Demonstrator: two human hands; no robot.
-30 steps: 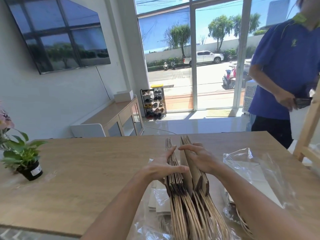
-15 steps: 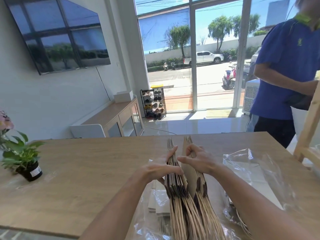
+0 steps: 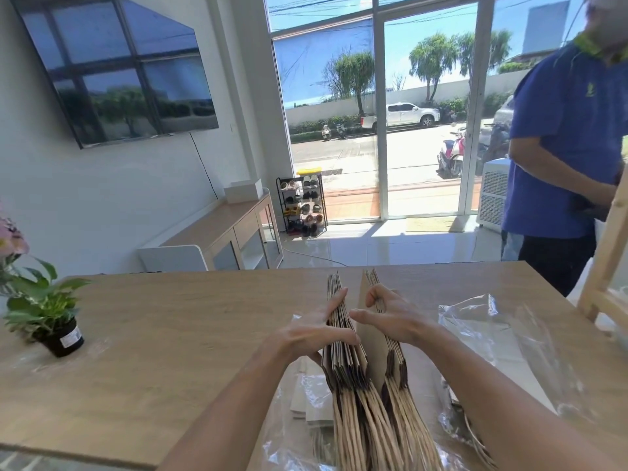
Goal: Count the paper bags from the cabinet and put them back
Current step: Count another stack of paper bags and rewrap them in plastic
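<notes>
A stack of brown paper bags [image 3: 365, 362] stands on edge on the wooden surface [image 3: 170, 328], its twisted handles pointing toward the person. The stack is parted into two bundles with one flat bag face exposed between them.

The left hand [image 3: 306, 331] lies against the left bundle, fingers extended along its outer side and thumb across the top edges; its grip is loosely closed around that bundle. The right hand [image 3: 390, 317] sits on the right bundle, just beside the left hand without touching it. Its fingers are curled over the upper edges of the bags and its thumb points toward the gap, so the grip is a partly closed pinch on the bag tops.

Beneath both grips and outward to the right lies crumpled clear plastic wrap [image 3: 492, 334], with a few pale flat sheets [image 3: 311, 399] under the left forearm. Well to the left of the left grip, a potted plant [image 3: 44, 311] stands on the surface. Beyond the right grip, past the far corner of the surface, a second person in a blue shirt [image 3: 564, 137] stands near a pale wooden frame [image 3: 608, 253].
</notes>
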